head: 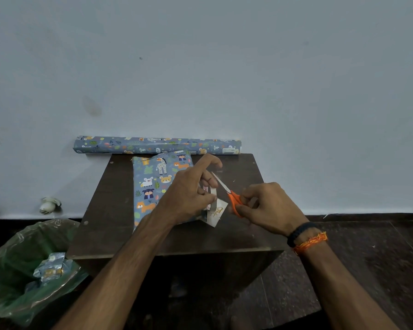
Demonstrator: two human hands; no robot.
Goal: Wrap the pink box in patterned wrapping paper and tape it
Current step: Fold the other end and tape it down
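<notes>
A box covered in blue animal-print wrapping paper (153, 186) lies on a small dark table (119, 210); no pink shows. My left hand (191, 194) rests over the box's right side and grips a roll of clear tape (211, 198), its index finger stretched out. My right hand (267, 208) holds orange-handled scissors (233, 201), blades pointing up-left toward the tape. A small white card with gold lettering (217, 214) lies under the tape roll.
A roll of the same wrapping paper (153, 145) lies against the wall at the table's far edge. A bin with a green liner (22, 265) holding paper scraps stands on the floor at the left. A small white object (49, 204) sits by the wall.
</notes>
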